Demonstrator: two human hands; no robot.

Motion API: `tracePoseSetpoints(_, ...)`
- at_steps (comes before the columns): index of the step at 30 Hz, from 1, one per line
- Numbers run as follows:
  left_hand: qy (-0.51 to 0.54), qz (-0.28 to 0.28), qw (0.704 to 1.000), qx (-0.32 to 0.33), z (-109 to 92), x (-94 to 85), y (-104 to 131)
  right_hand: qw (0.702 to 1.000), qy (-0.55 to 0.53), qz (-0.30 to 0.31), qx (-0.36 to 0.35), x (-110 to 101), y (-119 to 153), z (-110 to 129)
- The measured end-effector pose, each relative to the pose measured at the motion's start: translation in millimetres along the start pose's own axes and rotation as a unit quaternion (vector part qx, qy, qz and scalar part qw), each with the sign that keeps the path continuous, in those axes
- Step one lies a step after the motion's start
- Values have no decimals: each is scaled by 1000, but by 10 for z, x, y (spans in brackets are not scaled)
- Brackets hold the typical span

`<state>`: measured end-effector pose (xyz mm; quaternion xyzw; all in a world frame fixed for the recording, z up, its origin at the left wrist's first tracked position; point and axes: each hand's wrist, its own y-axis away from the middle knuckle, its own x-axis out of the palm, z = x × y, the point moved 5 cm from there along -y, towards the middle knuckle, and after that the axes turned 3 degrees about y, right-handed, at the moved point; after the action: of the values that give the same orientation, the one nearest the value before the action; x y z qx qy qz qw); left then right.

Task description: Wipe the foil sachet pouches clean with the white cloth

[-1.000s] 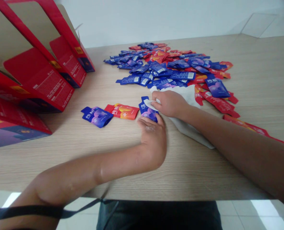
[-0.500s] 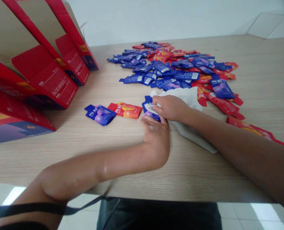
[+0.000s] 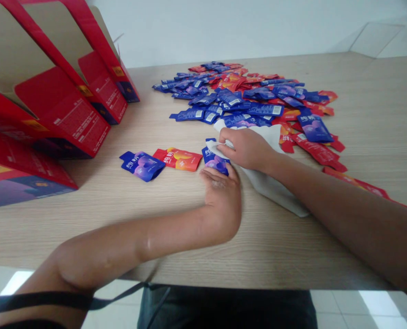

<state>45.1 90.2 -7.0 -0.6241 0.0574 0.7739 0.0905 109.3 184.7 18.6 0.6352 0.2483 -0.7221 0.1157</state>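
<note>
A blue pouch (image 3: 213, 156) with purple fruit printed on it lies flat on the table, directly in front of me. My left hand (image 3: 221, 183) holds its lower end, thumb and fingers at the pouch's near edge. My right hand (image 3: 243, 145) is closed round a bunched corner of a white cloth (image 3: 271, 192), and that corner lies over the top part of the pouch. The rest of the cloth trails to the right under my right forearm. Just left of the pouch are a red pouch (image 3: 181, 159) and another blue pouch (image 3: 143, 166), both face up.
A loose pile of blue and red pouches (image 3: 234, 98) spreads over the back of the table (image 3: 176, 256). Tall open red cartons (image 3: 76, 116) stand in a row at the left. One red pouch (image 3: 361, 182) lies partly behind my right forearm.
My right hand has lifted slightly toward the pouch's top with the cloth corner, so more of the pouch's printed face shows. My left hand stays on its lower end.
</note>
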Motion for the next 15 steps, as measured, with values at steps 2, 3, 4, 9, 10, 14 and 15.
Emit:
tracePoseSetpoints(2,-9,-10,1000,-2,4,-10,2,999,-14,39,-29,43,9,73)
tracePoseSetpoints(3,-18,-13,1000,-3,6,-12,3,998,-17,57,-37,72,11,93)
tracePoseSetpoints(4,-25,-15,1000,-3,7,-13,5,997,-18,69,-38,97,11,98)
tracePoseSetpoints(9,-10,-16,1000,-5,12,-11,8,998,-2,66,-15,137,-3,32)
tracePoseSetpoints(10,-9,-14,1000,-1,10,-12,8,998,2,64,-13,134,-2,23)
tracePoseSetpoints(14,-25,1,1000,-2,14,-19,10,998,15,62,-7,128,0,12)
tracePoseSetpoints(15,-27,4,1000,-4,16,-20,11,998,19,63,-6,133,-2,7)
